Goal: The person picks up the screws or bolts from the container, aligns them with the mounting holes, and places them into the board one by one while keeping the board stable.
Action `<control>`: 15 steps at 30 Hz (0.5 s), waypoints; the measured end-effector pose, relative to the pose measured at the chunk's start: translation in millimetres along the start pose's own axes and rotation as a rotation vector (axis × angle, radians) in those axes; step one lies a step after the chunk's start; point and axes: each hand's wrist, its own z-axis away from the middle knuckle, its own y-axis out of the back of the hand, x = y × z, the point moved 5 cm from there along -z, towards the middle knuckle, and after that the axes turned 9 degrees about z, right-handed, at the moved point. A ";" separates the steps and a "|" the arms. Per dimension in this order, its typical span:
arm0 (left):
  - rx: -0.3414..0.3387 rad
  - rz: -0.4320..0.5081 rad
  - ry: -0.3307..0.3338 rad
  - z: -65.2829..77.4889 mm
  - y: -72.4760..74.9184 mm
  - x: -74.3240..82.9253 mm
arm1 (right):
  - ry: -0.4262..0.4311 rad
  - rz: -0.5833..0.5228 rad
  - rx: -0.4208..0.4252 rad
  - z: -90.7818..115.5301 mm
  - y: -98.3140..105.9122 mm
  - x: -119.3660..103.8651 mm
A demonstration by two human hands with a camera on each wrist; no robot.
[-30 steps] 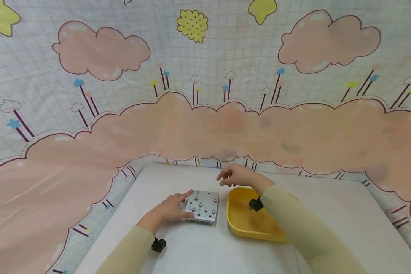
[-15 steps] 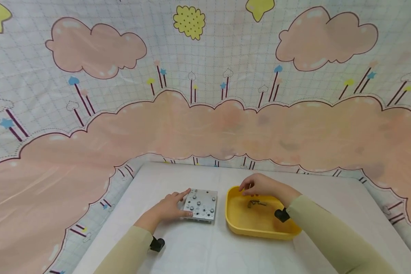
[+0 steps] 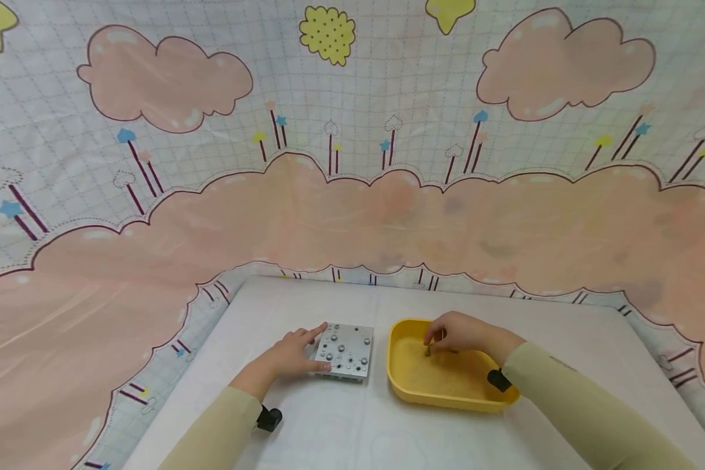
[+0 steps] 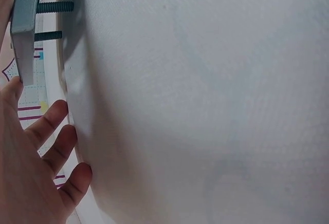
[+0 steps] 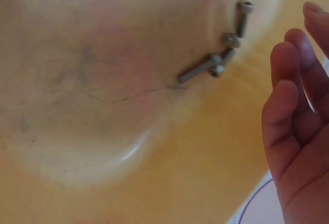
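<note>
My left hand (image 3: pixel 290 356) holds a square silver metal plate (image 3: pixel 352 341) at its left side, index finger at the far corner and thumb at the near one. Several bolt heads and holes show on its top. In the left wrist view, two threaded bolt shanks (image 4: pixel 54 7) stick out of the plate's underside, and the left hand's other fingers (image 4: pixel 61 142) extend toward the white surface. My right hand (image 3: pixel 461 333) reaches into a yellow tray (image 3: pixel 446 397), fingers loosely bent, just by several socket-head bolts (image 5: pixel 200 69). The right wrist view shows the bolts apart from its visible fingers; the thumb is hidden.
A white-covered table (image 3: pixel 305 434) lies under everything, with the tray to the right of the plate. Behind it hangs a printed curtain (image 3: pixel 352 222) with clouds and stars. Black wrist cameras (image 3: pixel 268 419) sit on both wrists.
My right hand has moved from above the gap between plate and tray, rightward and then down into the tray beside the bolts. The left hand keeps its hold on the plate.
</note>
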 end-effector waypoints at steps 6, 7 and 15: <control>0.001 0.003 0.000 -0.3 1.4 -1.1 | 0.006 0.197 -0.014 -4.1 -7.4 1.3; 0.000 0.004 0.003 -0.2 1.4 -0.9 | 0.008 0.209 -0.015 -4.8 -8.5 0.8; -0.009 0.004 0.008 1.2 0.7 -0.4 | -0.025 0.215 -0.007 -4.9 -17.7 0.4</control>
